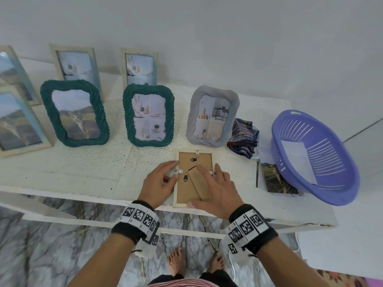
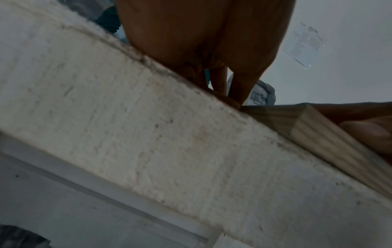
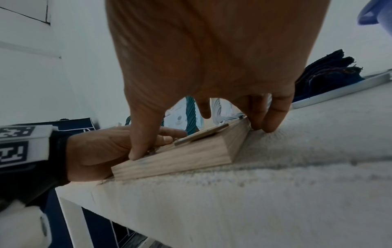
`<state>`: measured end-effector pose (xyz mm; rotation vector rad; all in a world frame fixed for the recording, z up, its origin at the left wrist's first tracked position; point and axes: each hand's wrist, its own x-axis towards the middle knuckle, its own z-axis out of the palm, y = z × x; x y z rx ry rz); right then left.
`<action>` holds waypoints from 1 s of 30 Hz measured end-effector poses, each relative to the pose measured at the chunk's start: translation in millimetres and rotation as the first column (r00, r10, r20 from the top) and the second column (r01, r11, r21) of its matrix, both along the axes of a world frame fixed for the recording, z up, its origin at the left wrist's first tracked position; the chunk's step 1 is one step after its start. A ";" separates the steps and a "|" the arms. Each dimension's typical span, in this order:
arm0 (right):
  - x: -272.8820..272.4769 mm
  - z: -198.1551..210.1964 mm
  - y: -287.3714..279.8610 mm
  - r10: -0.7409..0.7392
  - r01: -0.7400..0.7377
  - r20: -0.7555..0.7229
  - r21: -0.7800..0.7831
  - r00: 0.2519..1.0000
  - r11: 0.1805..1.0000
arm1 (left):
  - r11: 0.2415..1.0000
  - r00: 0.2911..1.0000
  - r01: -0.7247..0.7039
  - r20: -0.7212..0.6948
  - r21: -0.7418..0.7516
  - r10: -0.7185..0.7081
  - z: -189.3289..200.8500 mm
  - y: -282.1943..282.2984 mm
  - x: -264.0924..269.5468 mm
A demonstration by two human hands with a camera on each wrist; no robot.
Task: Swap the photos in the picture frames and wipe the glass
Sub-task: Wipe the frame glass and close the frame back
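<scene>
A light wooden picture frame (image 1: 184, 191) lies face down at the table's front edge, its brown backing board and folded stand leg (image 1: 199, 185) facing up. My left hand (image 1: 175, 169) lies against the frame's left rail, index finger stretched along it and thumb tip at a small metal tab (image 1: 180, 171). My right hand (image 1: 205, 183) is spread flat over the back, index finger on the stand leg, thumb at the bottom rail, the other fingers on the right rail. The right wrist view shows the frame (image 3: 180, 156) flat on the table, with both hands on it. The glass side is hidden.
Two green frames (image 1: 74, 112) (image 1: 148, 114) and a grey frame (image 1: 213, 114) stand behind, with several pale wooden frames (image 1: 76, 65) further back and left. A checked cloth (image 1: 243, 137), a loose landscape photo (image 1: 277, 181) and a purple basket (image 1: 342, 162) lie to the right.
</scene>
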<state>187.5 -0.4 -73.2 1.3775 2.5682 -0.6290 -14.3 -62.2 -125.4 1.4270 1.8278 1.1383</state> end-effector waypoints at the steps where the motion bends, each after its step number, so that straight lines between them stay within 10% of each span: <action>1: -0.3 0.2 -0.3 0.002 -0.002 0.001 0.001 1.000 1.000 | 1.000 1.000 0.000 -0.003 0.000 0.000 0.1 -0.5 0.1; 30: 6.3 0.3 -1.2 -0.109 0.082 -0.202 -0.135 0.973 0.987 | 0.994 0.999 -0.031 -0.013 -0.100 0.030 6.7 -4.3 10.5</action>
